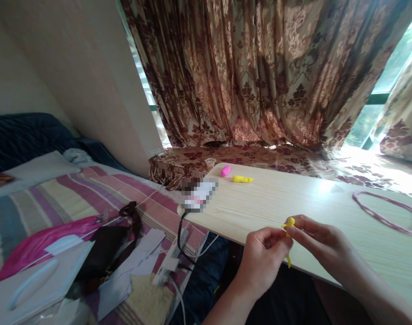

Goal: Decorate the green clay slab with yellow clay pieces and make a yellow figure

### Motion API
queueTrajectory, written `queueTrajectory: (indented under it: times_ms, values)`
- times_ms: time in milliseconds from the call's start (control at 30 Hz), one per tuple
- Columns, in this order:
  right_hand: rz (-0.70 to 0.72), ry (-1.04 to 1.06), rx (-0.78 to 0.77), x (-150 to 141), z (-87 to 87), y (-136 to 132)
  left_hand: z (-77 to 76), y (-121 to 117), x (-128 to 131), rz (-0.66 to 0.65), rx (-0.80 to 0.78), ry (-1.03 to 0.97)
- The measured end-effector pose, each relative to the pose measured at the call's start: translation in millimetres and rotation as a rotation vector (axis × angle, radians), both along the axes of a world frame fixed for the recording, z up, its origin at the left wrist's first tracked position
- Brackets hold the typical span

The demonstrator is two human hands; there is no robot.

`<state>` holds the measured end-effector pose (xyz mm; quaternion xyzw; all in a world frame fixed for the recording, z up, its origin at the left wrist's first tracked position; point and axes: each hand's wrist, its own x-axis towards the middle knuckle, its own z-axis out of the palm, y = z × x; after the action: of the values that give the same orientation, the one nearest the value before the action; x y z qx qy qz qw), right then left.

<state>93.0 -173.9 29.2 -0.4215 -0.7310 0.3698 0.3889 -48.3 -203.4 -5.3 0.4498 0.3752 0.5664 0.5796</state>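
Over the table's near edge, both hands pinch one small yellow piece of modelling clay (290, 222). It has a rounded knob at the top, and a thin tail hangs below the fingers. My left hand (265, 255) is closed, thumb and forefinger together on the clay's left side. From the right, my right hand (316, 237) grips it near the knob with thumb and fingertips. Farther back on the table lie a pink lump (225, 170) and a larger yellow lump (242, 179), both apart from the hands.
The pale wooden table (293, 194) holds a blurred-out phone-like device (199, 195) with a black cable, and a pink twisted loop (385, 212) at right. A power strip (170, 257), papers (134, 257) and a dark bag (102, 248) lie on the striped bed at left.
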Motion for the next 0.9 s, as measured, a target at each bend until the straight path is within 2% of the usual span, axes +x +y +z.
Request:
queueTrajectory:
  times_ms: [267,467,667,900]
  values:
    - [-0.007,-0.038,-0.006,4,5.3,0,0.5,-1,1,-0.007,-0.028,0.018]
    - [-0.001,-0.062,-0.035,16,18.5,3,0.3,-1,0,-0.048,-0.046,0.042]
    - [0.216,-0.086,0.027,27,27.9,7,6.8,-3,3,-0.084,-0.084,0.061]
    - [0.256,-0.076,0.039,28,30.0,7,13.8,-8,6,-0.054,-0.099,0.084]
